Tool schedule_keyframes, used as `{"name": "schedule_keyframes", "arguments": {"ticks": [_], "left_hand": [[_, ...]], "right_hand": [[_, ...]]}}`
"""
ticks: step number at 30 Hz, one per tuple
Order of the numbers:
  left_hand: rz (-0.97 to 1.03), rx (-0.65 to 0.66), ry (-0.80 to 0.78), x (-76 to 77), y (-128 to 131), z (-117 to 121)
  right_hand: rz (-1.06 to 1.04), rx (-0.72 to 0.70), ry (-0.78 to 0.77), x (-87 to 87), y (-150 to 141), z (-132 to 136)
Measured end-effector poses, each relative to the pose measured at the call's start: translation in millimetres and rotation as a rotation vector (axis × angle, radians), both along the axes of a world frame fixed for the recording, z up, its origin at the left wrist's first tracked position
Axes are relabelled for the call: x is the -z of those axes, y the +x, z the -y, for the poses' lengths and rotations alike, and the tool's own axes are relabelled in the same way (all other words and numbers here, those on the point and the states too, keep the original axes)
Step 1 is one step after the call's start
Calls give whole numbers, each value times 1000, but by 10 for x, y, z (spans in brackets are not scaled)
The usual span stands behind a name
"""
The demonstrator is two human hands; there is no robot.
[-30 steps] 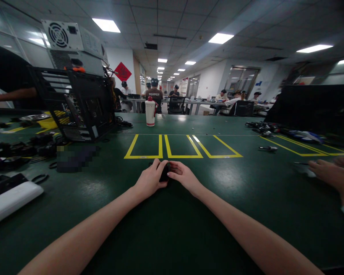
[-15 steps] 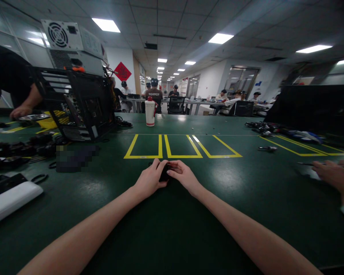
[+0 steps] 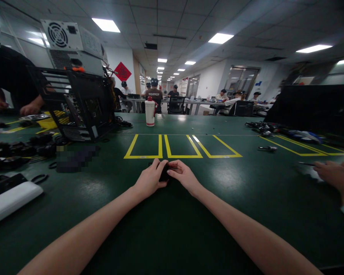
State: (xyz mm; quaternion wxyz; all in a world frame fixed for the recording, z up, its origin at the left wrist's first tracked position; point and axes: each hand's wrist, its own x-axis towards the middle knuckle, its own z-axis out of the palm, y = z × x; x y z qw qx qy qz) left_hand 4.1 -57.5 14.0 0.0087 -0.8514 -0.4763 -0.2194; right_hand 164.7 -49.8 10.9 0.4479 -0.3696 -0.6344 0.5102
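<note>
Close to the middle of the green table (image 3: 166, 221), a small black object (image 3: 164, 173) is held between my two hands; its kind I cannot make out. My left hand (image 3: 150, 176) wraps it from the left, thumb low and fingers over the top. From the right, the fingers and thumb of my right hand (image 3: 183, 175) pinch its edge. Much of the object is hidden behind my fingers. Just beyond my hands lie yellow tape outlines (image 3: 183, 156) on the tabletop.
A black computer case (image 3: 88, 103) with power supplies (image 3: 71, 36) on top stands left. A white tumbler (image 3: 150, 113) stands farther back. Dark parts (image 3: 23, 147) and a white object (image 3: 14, 202) lie left. A co-worker's hands (image 3: 332, 173) are at right, beyond a small metal-tipped piece (image 3: 267, 149).
My hands and the black object stay almost in place. At the left, the co-worker's arms have shifted slightly; the hands at the right edge have moved a little.
</note>
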Motion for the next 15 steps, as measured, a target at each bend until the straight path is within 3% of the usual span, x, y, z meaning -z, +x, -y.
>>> {"name": "schedule_keyframes", "arguments": {"ticks": [3, 9, 15], "left_hand": [[-7, -7, 6, 7, 2, -3], [-3, -1, -1, -3, 0, 9], [-6, -15, -28, -19, 4, 13]], "right_hand": [[17, 12, -36, 14, 2, -36], [-50, -105, -51, 1, 19, 12], [-31, -54, 7, 13, 4, 16]]}}
